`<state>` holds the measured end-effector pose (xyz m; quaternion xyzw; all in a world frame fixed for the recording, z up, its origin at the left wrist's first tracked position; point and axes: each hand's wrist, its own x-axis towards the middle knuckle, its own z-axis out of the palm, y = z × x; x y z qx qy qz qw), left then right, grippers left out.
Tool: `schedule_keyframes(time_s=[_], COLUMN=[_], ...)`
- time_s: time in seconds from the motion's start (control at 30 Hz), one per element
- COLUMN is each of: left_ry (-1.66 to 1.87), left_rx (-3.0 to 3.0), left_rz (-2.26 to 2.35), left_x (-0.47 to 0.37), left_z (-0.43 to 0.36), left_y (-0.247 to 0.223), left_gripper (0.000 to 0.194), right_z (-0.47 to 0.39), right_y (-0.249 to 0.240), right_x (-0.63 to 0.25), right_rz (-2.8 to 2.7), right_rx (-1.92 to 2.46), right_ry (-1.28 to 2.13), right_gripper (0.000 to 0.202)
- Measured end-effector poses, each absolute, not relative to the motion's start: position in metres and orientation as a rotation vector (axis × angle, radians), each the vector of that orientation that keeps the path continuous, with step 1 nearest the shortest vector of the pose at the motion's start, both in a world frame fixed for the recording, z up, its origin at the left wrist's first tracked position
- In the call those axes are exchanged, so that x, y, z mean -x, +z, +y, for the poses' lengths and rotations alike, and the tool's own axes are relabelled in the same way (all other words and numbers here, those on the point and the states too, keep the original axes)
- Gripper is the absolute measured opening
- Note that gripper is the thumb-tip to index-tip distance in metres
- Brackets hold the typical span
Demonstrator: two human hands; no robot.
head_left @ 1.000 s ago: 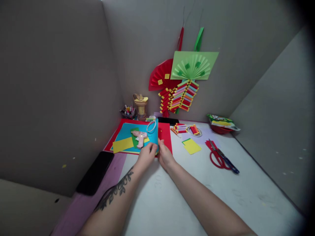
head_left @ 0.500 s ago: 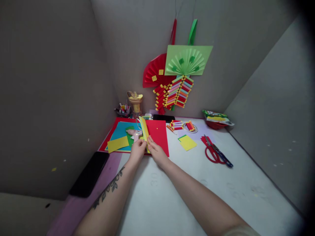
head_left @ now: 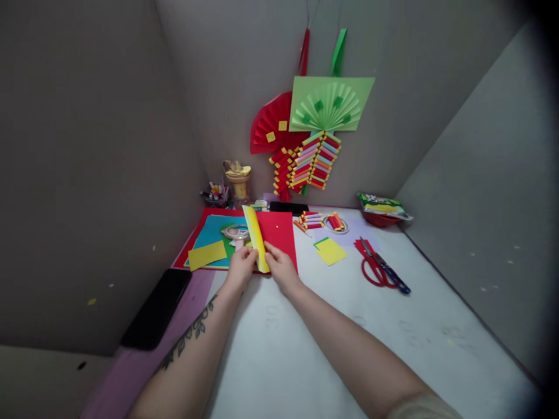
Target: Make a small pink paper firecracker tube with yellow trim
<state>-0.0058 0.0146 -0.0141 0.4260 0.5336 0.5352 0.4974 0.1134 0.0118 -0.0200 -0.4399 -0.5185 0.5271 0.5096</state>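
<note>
A narrow folded strip of yellow paper (head_left: pixel 255 235) stands tilted between my hands, above the red sheet. My left hand (head_left: pixel 243 266) pinches its lower left edge. On the opposite edge, the fingers of my right hand (head_left: pixel 282 266) are closed on the same paper. Just beyond my left hand lies a pale pink glue gun (head_left: pixel 238 235), partly covered by the hand and the strip. Beneath it are a blue sheet (head_left: pixel 209 230) and a piece of green paper. The red sheet (head_left: pixel 279 230) extends to the right of the strip.
A yellow rectangle (head_left: pixel 207 256) lies left, near a black phone (head_left: pixel 157 308). To the right are yellow squares (head_left: pixel 332 251), small paper rolls (head_left: pixel 311 219), red-handled scissors (head_left: pixel 373 270) and a dark-handled pair (head_left: pixel 393 279). Paper fan decorations (head_left: pixel 325 110) hang at the wall.
The yellow strip has turned so more of its broad face shows. My right hand's fingers have shifted from lying along the strip to gripping its edge. The view has moved slightly.
</note>
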Motion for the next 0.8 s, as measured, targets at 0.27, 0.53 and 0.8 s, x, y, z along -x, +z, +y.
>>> schedule_keyframes(time_s=[0.27, 0.53, 0.8], left_ry=[1.279, 1.282, 1.278], left_rx=[-0.964, -0.981, -0.978], left_rz=[1.252, 1.252, 1.236], left_x=[0.0045, 0.0068, 0.0055], left_z=[0.0147, 0.0149, 0.0129], left_y=[-0.0131, -0.0159, -0.0126], left_gripper=[0.025, 0.024, 0.026], right_z=[0.0102, 0.0106, 0.0113], right_y=[-0.0151, -0.0151, -0.0208], right_x=[-0.1205, -0.1192, -0.1211], right_rz=[-1.345, -1.459, -1.362], right_rx=[1.169, 1.384, 1.297], right_ry=[1.024, 0.897, 0.958], right_gripper=[0.052, 0.052, 0.051])
